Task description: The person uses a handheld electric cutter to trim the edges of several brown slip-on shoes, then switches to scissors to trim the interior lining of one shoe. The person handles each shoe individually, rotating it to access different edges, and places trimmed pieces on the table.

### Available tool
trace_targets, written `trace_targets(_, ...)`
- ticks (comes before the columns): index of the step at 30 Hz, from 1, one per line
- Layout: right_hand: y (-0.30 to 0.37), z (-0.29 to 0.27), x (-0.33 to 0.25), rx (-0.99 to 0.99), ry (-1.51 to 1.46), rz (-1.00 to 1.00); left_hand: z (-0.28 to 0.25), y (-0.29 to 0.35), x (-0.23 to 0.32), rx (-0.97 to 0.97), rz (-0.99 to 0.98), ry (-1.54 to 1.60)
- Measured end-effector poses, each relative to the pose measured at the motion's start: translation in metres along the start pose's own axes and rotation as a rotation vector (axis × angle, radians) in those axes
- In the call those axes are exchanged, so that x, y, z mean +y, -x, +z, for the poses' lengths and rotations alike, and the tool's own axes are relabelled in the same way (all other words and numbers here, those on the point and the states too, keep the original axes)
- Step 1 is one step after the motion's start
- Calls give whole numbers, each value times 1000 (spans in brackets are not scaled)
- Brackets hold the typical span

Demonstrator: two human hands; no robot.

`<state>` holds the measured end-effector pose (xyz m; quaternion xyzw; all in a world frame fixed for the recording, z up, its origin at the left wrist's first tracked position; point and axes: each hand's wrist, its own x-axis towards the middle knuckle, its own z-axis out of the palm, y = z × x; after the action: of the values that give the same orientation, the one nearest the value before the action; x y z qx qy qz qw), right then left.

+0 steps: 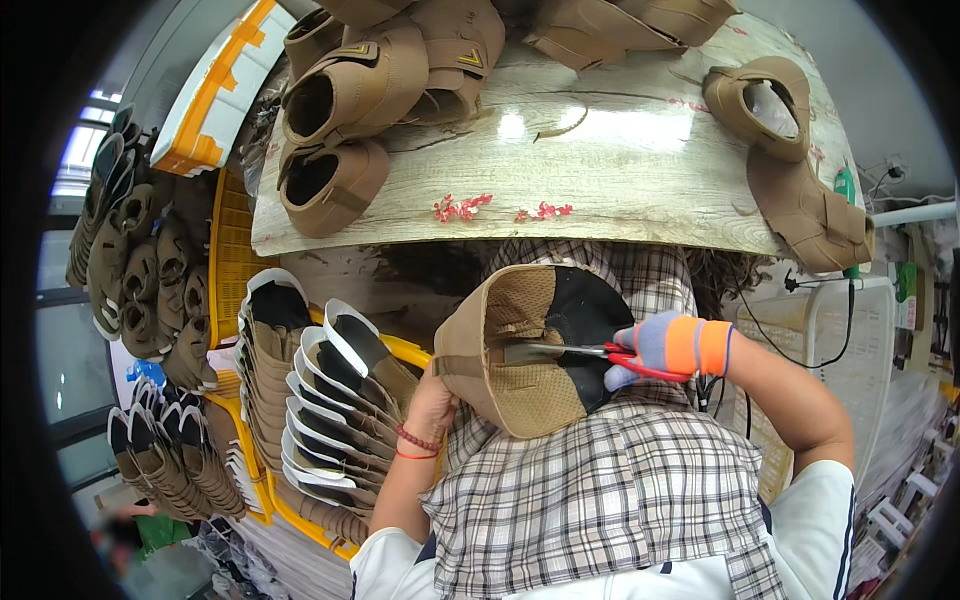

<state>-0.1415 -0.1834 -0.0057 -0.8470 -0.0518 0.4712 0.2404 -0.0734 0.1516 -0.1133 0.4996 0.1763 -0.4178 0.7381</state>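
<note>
Scissors (580, 352) lie level, blades pointing left into shoe upper (525, 350).

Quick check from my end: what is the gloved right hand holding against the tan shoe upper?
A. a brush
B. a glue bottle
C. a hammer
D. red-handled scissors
D: the right hand in its grey and orange glove grips red-handled scissors, blades lying across the tan mesh shoe upper that the left hand steadies.

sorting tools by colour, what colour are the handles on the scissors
Red, on the scissors in the gloved right hand; the head view shows it.
</note>
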Motion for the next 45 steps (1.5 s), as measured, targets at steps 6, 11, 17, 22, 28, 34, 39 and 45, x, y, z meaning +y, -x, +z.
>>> trace_targets(6,-29,23,54,-571,-862,-295,3,-45,-15,-226,397,68)
trace_targets(11,-43,28,59,-696,-1149,-335,12,-57,-2,-128,114,217)
trace_targets(17,-54,6,65,-527,-925,-311,3,-67,-5,-123,87,271)
trace_targets(22,-58,-7,59,-431,-715,-332,9,-63,-3,-163,147,233)
trace_targets(28,-46,-21,32,-75,-259,-199,10,-69,0,-155,190,111)
trace_targets(34,-54,-7,38,-214,-234,-204,14,-61,19,-243,229,-83)
trace_targets(39,-65,-22,20,-447,-453,-111,-5,-68,12,-124,118,142)
trace_targets(45,-61,-33,1,-421,-456,-84,7,-64,31,-152,108,22)
